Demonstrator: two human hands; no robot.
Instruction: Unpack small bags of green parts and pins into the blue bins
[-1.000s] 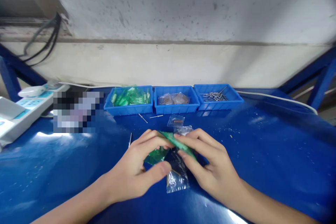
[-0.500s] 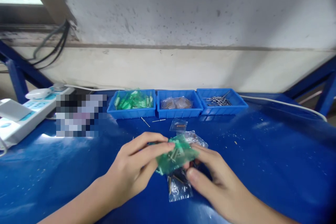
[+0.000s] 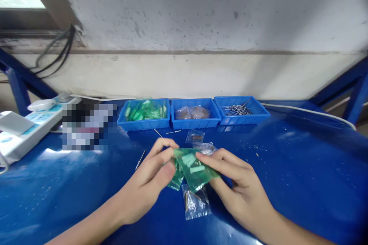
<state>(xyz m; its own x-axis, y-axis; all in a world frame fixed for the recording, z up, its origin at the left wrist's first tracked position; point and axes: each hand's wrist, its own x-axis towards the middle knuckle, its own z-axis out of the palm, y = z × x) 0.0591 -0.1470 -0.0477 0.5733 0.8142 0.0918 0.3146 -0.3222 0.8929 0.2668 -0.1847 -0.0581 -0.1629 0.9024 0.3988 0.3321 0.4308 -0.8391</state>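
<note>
Between my hands is a green plastic bag [image 3: 197,169] with several pale plugs inside. My right hand [image 3: 240,187] pinches it from the right, fingers on top and thumb hidden beneath. At its left, my left hand [image 3: 152,170] is closed on another green bag [image 3: 176,178], partly behind the first, and its fingers meet the first bag's corner. Below them on the blue table lies a clear bag [image 3: 197,204] with brass-coloured pieces. Behind the hands are another clear bag [image 3: 206,147], partly covered, and a small clear bag [image 3: 195,136] with copper-coloured pieces.
Three blue trays stand along the wall: green bags in the left tray [image 3: 143,124], clear bags in the middle one [image 3: 197,123], metal rivets in the right one [image 3: 244,119]. Loose rivets [image 3: 140,159] lie left of centre. A white power strip [image 3: 17,143] is at far left.
The green bags have come apart into two overlapping ones. My left thumb has come up into view, and my right fingers now lie on top of the front bag.
</note>
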